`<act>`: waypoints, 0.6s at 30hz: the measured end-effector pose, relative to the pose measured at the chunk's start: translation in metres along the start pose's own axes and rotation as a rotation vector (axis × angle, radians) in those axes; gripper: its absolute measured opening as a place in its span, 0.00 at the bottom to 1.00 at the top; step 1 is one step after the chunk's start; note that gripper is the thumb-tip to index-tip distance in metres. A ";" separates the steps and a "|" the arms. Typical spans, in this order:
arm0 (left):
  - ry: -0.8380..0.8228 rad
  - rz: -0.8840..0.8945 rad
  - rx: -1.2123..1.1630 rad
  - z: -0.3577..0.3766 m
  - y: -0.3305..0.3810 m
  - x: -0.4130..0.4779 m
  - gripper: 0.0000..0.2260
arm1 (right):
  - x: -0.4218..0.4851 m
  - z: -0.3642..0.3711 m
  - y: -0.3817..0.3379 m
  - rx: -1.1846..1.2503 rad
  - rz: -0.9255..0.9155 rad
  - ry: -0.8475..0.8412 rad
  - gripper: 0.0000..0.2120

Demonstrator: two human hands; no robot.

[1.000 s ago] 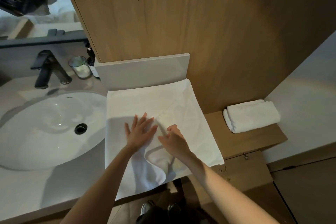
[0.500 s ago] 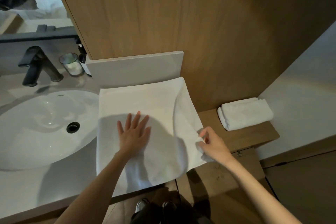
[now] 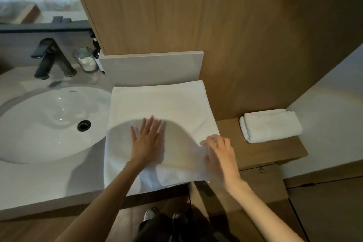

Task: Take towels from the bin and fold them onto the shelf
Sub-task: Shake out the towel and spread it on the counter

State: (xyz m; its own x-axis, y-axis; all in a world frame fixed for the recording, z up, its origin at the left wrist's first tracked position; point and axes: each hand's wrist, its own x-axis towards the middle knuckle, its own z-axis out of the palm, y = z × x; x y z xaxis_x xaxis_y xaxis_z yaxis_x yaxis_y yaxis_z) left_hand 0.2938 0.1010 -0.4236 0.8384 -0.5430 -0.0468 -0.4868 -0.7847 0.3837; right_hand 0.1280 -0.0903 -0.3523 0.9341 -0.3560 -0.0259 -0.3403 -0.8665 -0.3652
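The towel (image 3: 157,108) lies spread flat on the counter (image 3: 39,179) just right of the sink (image 3: 49,124). Its far edge is against the low grey backsplash (image 3: 151,67) and its near edge is at the counter's front, where it seems to droop slightly over. It looks a little longer from near to far than from left to right. The left hand (image 3: 146,139) rests palm down on the near-middle of the cloth, fingers straight and slightly fanned, pinning it. The right hand (image 3: 220,153) is at the towel's right edge, near its near-right corner. Its fingers are bent over the hem, but the blur hides whether they pinch the cloth or only brush it. The next fold likely turns on that relation. The free right edge lies directly under the right hand's fingertips, with the rest of the towel to their left, so carrying it leftward over the pinned middle would halve the cloth along its near-far axis. The right hand is also nearer the wooden shelf (image 3: 275,153), which sits lower and just right of the counter. One folded towel (image 3: 271,127) already lies there, its long axis left to right. No bin can be identified with certainty. No writing is legible: the label on the dark bottle (image 3: 97,53), beside the glass jar (image 3: 85,59) and the tap (image 3: 51,59), is too small to read.
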 end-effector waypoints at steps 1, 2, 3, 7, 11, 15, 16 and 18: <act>0.030 0.003 0.016 0.001 0.006 -0.008 0.30 | 0.007 0.010 -0.013 0.051 -0.046 0.021 0.18; 0.044 0.000 0.030 0.004 0.011 -0.017 0.28 | 0.014 0.023 -0.025 0.064 -0.097 0.016 0.18; 0.049 -0.005 0.043 0.007 0.016 -0.026 0.27 | 0.021 0.038 -0.035 0.051 -0.144 -0.022 0.20; 0.069 -0.081 0.079 0.021 0.023 -0.056 0.24 | 0.036 0.089 -0.051 -0.071 -0.191 -0.178 0.24; 0.056 -0.169 0.139 0.023 0.004 -0.075 0.24 | 0.035 0.091 -0.021 -0.189 -0.281 -0.180 0.26; 0.080 -0.205 0.113 0.014 -0.018 -0.089 0.24 | 0.042 0.076 0.027 -0.075 -0.167 -0.142 0.28; 0.103 -0.226 0.103 0.013 -0.023 -0.094 0.24 | 0.042 0.072 0.037 -0.119 -0.146 -0.124 0.28; 0.150 -0.250 0.104 0.011 -0.032 -0.103 0.24 | 0.041 0.066 0.048 -0.145 -0.130 -0.110 0.28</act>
State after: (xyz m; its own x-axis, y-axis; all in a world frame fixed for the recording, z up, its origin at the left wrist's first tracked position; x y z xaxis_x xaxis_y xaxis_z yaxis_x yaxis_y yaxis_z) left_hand 0.2199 0.1784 -0.4412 0.9584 -0.2854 0.0116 -0.2770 -0.9190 0.2804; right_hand 0.1574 -0.1230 -0.4325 0.9746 -0.2043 -0.0913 -0.2204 -0.9468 -0.2343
